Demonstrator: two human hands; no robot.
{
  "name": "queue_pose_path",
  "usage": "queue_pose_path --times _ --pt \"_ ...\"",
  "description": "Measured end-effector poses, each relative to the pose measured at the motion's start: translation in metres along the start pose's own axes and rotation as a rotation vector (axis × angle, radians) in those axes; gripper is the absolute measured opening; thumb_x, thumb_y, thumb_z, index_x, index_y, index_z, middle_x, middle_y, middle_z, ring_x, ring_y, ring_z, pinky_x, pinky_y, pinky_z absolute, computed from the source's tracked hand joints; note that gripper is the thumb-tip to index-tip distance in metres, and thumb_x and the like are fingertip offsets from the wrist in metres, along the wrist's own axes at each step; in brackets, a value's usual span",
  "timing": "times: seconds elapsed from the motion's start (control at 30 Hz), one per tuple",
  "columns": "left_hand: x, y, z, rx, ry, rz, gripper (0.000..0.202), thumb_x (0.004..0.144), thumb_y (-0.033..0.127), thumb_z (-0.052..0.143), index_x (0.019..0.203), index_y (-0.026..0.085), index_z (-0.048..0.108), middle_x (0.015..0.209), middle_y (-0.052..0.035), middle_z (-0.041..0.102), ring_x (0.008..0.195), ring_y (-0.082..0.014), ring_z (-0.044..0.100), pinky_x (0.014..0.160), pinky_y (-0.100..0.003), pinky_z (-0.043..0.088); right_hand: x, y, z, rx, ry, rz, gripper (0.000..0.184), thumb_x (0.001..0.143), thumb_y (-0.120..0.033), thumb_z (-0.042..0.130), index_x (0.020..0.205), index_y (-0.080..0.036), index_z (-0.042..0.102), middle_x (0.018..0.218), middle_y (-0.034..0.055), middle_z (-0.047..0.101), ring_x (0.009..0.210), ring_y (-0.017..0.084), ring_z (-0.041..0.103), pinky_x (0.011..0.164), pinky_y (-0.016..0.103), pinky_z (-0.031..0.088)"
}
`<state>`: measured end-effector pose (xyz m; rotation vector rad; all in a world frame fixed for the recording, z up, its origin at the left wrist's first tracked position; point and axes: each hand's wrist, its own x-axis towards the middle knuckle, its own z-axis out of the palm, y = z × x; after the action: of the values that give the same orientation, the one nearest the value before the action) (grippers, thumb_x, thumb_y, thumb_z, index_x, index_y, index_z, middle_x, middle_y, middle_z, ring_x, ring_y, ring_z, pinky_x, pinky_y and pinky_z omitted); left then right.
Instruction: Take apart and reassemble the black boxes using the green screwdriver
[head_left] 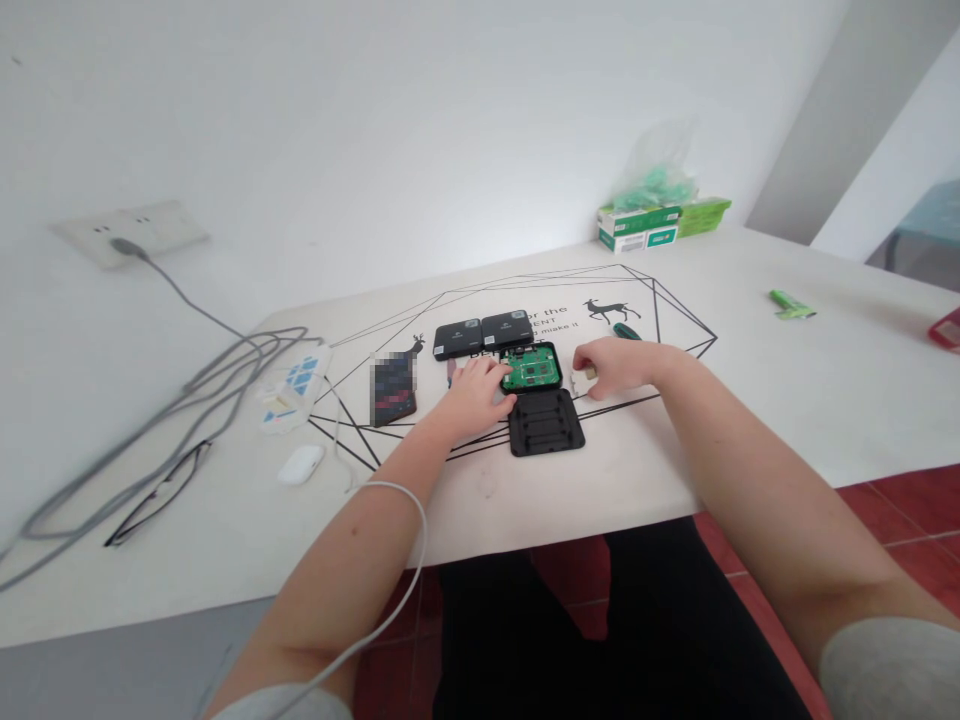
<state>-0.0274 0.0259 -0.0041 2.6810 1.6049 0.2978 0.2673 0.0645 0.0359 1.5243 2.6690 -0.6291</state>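
An open black case [559, 372] with a green circuit board [534, 368] inside lies in the middle of the table. My left hand [478, 396] is curled at its left edge, fingertips on the rim and thumb by the near left corner, gripping it there. Just right of the case, my right hand [616, 364] is closed with fingertips and thumb on a small pale piece [580, 383], partly hidden by the fingers. A black cover [546, 424] lies inside-up, nearest me. Behind the case sit two closed black boxes [457, 338], [507, 328]. A green-handled tool [625, 331] lies beyond my right hand.
A phone [394, 388], white earbud case [301, 465], glasses [161, 490] and grey cable [225, 385] lie to the left. A thin white cable [422, 540] crosses my left forearm. Green-and-white boxes [637, 230] stand at the back right; a green packet [791, 305] lies right.
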Motion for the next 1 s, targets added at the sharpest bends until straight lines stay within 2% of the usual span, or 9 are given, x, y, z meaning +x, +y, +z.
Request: queue_pose_path --times 0.13,0.2,0.4,0.57,0.77,0.83,0.93,1.0 --pt "0.000 0.000 0.000 0.010 0.007 0.009 0.045 0.098 0.040 0.058 0.138 0.019 0.061 0.136 -0.0154 0.060 0.133 -0.0355 0.052 0.113 -0.056 0.039 -0.004 -0.013 -0.002 0.210 0.113 -0.143 0.041 0.068 -0.037 0.076 0.104 -0.019 0.068 0.095 0.0048 0.073 0.080 0.021 0.066 0.073 0.032 0.051" --pt "0.000 0.001 0.000 0.014 0.012 0.018 0.045 0.098 0.040 0.058 0.137 0.019 0.062 0.134 -0.0151 0.061 0.131 -0.0357 0.053 0.113 -0.056 0.038 -0.005 -0.025 0.003 0.287 0.108 -0.229 0.041 0.068 -0.039 0.077 0.102 -0.019 0.069 0.093 0.0035 0.071 0.079 0.019 0.064 0.072 0.031 0.051" --pt "0.000 0.001 -0.002 -0.006 -0.002 0.013 0.044 0.096 0.041 0.060 0.135 0.021 0.062 0.133 -0.0149 0.059 0.130 -0.0357 0.052 0.113 -0.055 0.037 -0.002 -0.061 0.024 0.122 0.032 -0.418 0.029 0.070 -0.033 0.077 0.093 -0.018 0.069 0.089 0.0036 0.067 0.072 0.017 0.058 0.067 0.030 0.046" --pt "0.000 0.002 -0.001 -0.015 -0.017 -0.004 0.046 0.097 0.042 0.060 0.137 0.021 0.061 0.135 -0.0148 0.058 0.133 -0.0364 0.050 0.115 -0.057 0.036 -0.001 -0.069 0.029 0.028 0.040 -0.435 0.029 0.072 -0.035 0.080 0.092 -0.016 0.069 0.091 0.0053 0.066 0.074 0.018 0.057 0.068 0.030 0.043" --pt "0.000 0.002 -0.003 -0.014 -0.036 -0.012 0.050 0.097 0.044 0.060 0.141 0.022 0.058 0.141 -0.0151 0.058 0.137 -0.0373 0.048 0.116 -0.058 0.035 0.000 -0.063 0.029 0.064 -0.023 -0.391 0.041 0.074 -0.042 0.086 0.105 -0.017 0.074 0.108 0.0084 0.064 0.082 0.019 0.062 0.075 0.029 0.047" --pt "0.000 0.000 -0.005 -0.006 -0.025 -0.011 0.052 0.097 0.046 0.061 0.143 0.022 0.057 0.142 -0.0151 0.059 0.136 -0.0375 0.049 0.115 -0.057 0.035 0.000 -0.062 0.029 0.084 -0.027 -0.394 0.045 0.073 -0.045 0.087 0.106 -0.017 0.074 0.106 0.0079 0.065 0.082 0.019 0.062 0.075 0.029 0.048" --pt "0.001 -0.007 -0.010 -0.002 0.019 -0.054 0.050 0.098 0.045 0.057 0.142 0.021 0.059 0.133 -0.0145 0.066 0.128 -0.0364 0.054 0.111 -0.055 0.039 0.000 -0.064 0.028 0.117 -0.042 -0.405 0.048 0.070 -0.049 0.089 0.103 -0.017 0.073 0.099 0.0063 0.068 0.079 0.018 0.063 0.071 0.029 0.048" --pt "0.002 -0.013 -0.013 0.015 0.057 -0.139 0.042 0.099 0.034 0.053 0.138 0.020 0.061 0.125 -0.0136 0.070 0.124 -0.0350 0.058 0.108 -0.054 0.041 0.000 -0.065 0.027 0.134 -0.045 -0.406 0.048 0.069 -0.049 0.089 0.101 -0.017 0.074 0.101 0.0069 0.069 0.078 0.018 0.064 0.069 0.029 0.048"
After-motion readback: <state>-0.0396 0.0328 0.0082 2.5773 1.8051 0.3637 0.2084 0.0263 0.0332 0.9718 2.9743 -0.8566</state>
